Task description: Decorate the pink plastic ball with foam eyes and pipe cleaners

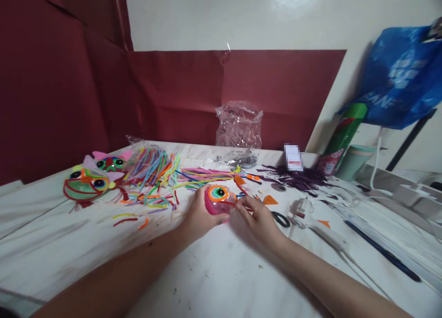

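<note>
My left hand [199,213] is wrapped round a pink ball-shaped craft piece [218,200] with a ringed eye of coloured pipe cleaner on its face. It rests on the white table [221,267]. My right hand [258,218] is at the piece's right side, fingers pinched together on a thin red strand against it. Just behind the piece lie loose pipe cleaners [193,175] in many colours.
Two finished fish-like faces, one green [86,184] and one red [110,162], lie at the left. A white glue gun [312,219], scissors [280,219], orange scraps, purple strands [297,176] and a clear bag [239,124] are right and behind. Blue bag hangs far right.
</note>
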